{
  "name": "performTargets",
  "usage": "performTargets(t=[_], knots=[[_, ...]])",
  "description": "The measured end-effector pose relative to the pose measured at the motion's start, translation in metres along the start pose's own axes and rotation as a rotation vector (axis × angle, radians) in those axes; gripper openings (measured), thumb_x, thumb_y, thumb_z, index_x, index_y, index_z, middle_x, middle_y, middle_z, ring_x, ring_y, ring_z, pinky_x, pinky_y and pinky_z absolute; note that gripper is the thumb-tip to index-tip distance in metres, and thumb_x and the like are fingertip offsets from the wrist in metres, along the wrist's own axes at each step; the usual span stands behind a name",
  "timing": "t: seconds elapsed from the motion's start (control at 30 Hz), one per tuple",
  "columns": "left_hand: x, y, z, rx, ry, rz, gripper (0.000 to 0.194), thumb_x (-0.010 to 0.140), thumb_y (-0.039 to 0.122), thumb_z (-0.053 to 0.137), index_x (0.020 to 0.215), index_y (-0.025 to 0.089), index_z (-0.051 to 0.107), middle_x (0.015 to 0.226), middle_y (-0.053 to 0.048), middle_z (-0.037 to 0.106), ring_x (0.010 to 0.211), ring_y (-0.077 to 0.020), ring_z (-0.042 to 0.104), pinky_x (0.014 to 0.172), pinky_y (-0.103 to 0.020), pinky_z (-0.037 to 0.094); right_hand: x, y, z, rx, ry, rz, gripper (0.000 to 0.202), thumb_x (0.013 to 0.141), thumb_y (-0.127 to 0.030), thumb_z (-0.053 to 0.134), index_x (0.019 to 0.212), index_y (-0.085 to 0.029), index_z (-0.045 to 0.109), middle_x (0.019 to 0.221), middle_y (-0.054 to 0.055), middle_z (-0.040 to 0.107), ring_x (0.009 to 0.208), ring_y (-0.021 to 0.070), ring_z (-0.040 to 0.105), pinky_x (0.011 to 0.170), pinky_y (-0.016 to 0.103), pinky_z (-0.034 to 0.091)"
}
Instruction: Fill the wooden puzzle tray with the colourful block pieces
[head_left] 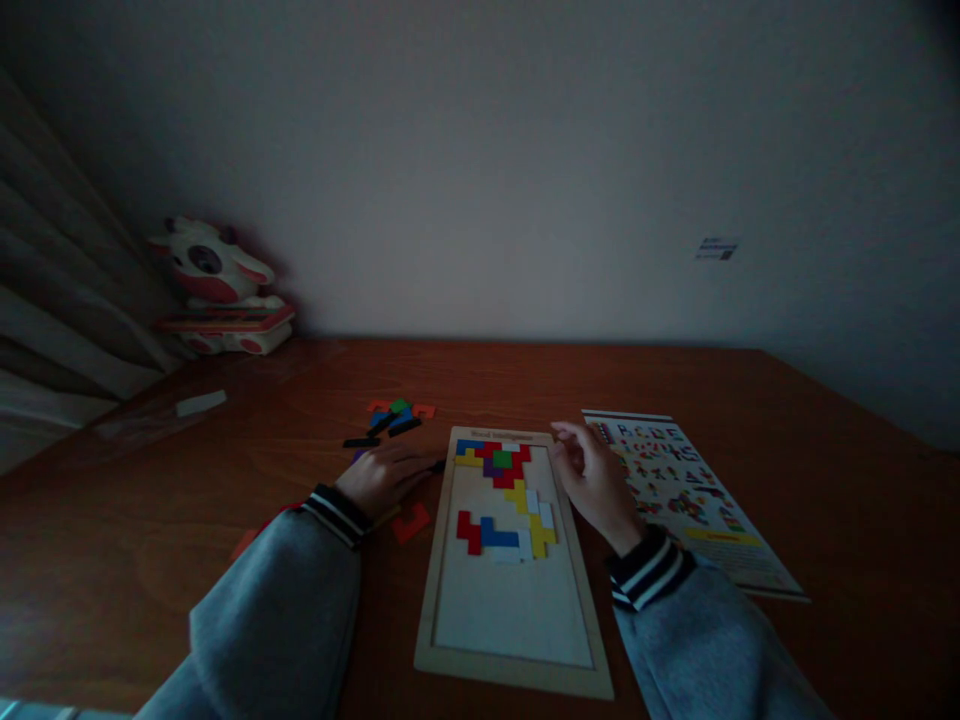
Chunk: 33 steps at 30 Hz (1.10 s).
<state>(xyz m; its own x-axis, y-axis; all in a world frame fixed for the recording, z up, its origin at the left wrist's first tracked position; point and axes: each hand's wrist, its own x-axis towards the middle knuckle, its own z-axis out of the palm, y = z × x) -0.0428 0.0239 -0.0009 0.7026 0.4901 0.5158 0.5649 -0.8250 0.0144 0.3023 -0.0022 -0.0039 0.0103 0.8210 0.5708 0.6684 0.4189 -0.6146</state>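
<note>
A wooden puzzle board [517,610] lies in front of me, its top part and middle bearing flat blocky pieces in red, blue, yellow, white, green and purple. Left of it, my left hand [382,478] reaches toward the frame, palm down, with a small black puzzle piece [439,467] at its fingertips. How the fingers grip that piece is partly hidden. Beside the board's upper right edge is my right hand [592,480], its fingers loosely curled and apart, with nothing visible in them. A red piece [411,522] lies on the table below my left hand.
Several loose pieces, among them a blue one [403,416] and a black one [361,442], lie beyond my left hand. A printed pattern sheet [694,490] is at the right. A cow-shaped toy [217,285] stands at the back left by the curtain [67,280].
</note>
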Motion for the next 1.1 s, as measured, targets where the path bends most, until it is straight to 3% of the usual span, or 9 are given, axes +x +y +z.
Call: performTargets(t=[0.2, 0.37, 0.43, 0.63, 0.77, 0.97, 1.1], knots=[[0.006, 0.007, -0.008, -0.008, -0.037, -0.049, 0.025, 0.100, 0.031, 0.050, 0.105, 0.023, 0.073, 0.104, -0.006, 0.074, 0.097, -0.0193, 0.068, 0.090, -0.035, 0.056, -0.001, 0.002, 0.001, -0.014, 0.017, 0.005, 0.028, 0.092, -0.028, 0.051, 0.120, -0.022, 0.056, 0.100, 0.007, 0.060, 0.084, 0.0200, 0.060, 0.076, 0.037, 0.053], [0.001, 0.001, -0.003, 0.195, -0.018, -0.414, 0.038, 0.100, 0.040, 0.045, 0.126, 0.020, 0.063, 0.135, -0.011, 0.060, 0.123, -0.0306, 0.056, 0.102, -0.053, 0.048, -0.002, 0.002, 0.001, -0.003, -0.003, 0.019, 0.029, 0.093, -0.030, 0.051, 0.120, -0.021, 0.057, 0.101, 0.007, 0.060, 0.084, 0.0197, 0.061, 0.075, 0.036, 0.054], [-0.002, -0.006, 0.002, 0.216, -0.031, -0.491, 0.045, 0.100, 0.043, 0.042, 0.134, 0.018, 0.057, 0.144, -0.013, 0.052, 0.131, -0.0321, 0.049, 0.107, -0.054, 0.044, -0.002, 0.002, 0.001, 0.010, -0.012, 0.023, 0.030, 0.093, -0.031, 0.051, 0.121, -0.021, 0.057, 0.101, 0.008, 0.060, 0.085, 0.0198, 0.061, 0.074, 0.035, 0.054], [0.003, -0.021, 0.013, 0.185, -0.094, -0.586, 0.054, 0.099, 0.048, 0.043, 0.144, 0.018, 0.045, 0.154, -0.014, 0.039, 0.143, -0.0329, 0.035, 0.116, -0.056, 0.030, -0.002, 0.002, 0.003, 0.029, -0.038, 0.031, 0.030, 0.094, -0.034, 0.050, 0.120, -0.020, 0.057, 0.101, 0.008, 0.059, 0.081, 0.0187, 0.061, 0.074, 0.036, 0.054], [0.009, -0.025, 0.017, 0.144, -0.157, -0.621, 0.053, 0.099, 0.049, 0.043, 0.142, 0.018, 0.047, 0.151, -0.015, 0.043, 0.143, -0.0330, 0.033, 0.117, -0.060, 0.022, -0.003, 0.002, 0.003, 0.045, -0.040, 0.034, 0.030, 0.095, -0.036, 0.049, 0.120, -0.020, 0.057, 0.102, 0.008, 0.060, 0.083, 0.0196, 0.062, 0.075, 0.037, 0.055], [0.017, -0.032, 0.015, 0.158, -0.153, -0.618, 0.055, 0.100, 0.054, 0.037, 0.135, 0.014, 0.053, 0.136, -0.018, 0.055, 0.124, -0.0336, 0.052, 0.105, -0.054, 0.040, -0.002, 0.000, 0.002, 0.043, -0.027, 0.034, 0.028, 0.095, -0.035, 0.050, 0.118, -0.021, 0.057, 0.102, 0.008, 0.060, 0.085, 0.0196, 0.062, 0.074, 0.035, 0.055], [0.021, -0.034, 0.016, 0.173, -0.152, -0.625, 0.052, 0.100, 0.053, 0.036, 0.128, 0.015, 0.059, 0.140, -0.018, 0.052, 0.129, -0.0360, 0.048, 0.103, -0.055, 0.041, -0.001, -0.002, 0.001, 0.031, -0.025, 0.030, 0.027, 0.095, -0.034, 0.050, 0.117, -0.021, 0.057, 0.100, 0.007, 0.061, 0.081, 0.0181, 0.062, 0.072, 0.034, 0.055]])
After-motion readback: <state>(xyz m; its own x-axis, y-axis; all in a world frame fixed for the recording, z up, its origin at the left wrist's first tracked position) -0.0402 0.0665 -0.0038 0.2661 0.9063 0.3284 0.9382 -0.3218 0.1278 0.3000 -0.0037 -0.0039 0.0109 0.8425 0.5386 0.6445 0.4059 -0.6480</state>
